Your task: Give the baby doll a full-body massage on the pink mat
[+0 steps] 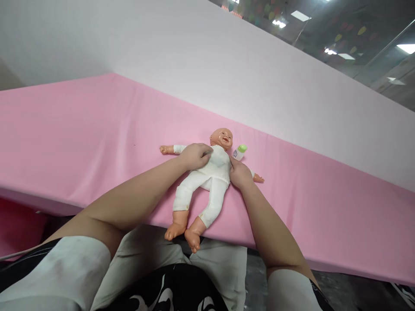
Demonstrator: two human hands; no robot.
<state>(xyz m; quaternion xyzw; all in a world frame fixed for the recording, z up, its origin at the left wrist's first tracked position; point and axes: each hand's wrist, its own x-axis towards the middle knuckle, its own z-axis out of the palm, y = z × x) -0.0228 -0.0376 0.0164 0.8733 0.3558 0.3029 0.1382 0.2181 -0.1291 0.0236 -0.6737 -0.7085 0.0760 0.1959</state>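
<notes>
Hands gripped a baby doll [215, 166]: left hand [194, 155] on its chest, right hand [239, 172] at its side, a small bottle [240, 152] just beyond.

1 doll [212, 172], 1 bottle [239, 152], 2 hands [194, 155] on 1 pink table [81, 138].

We find no text, number, brand or sign that can be read anywhere in this view. The only print we can make out sits on the small white plastic bottle with a green cap [239, 152], lying on the pink cloth just beside the head of the plastic baby doll in white clothes [210, 172]: a small bluish label on its side, far too tiny and blurred for us to make out any letters.
</notes>
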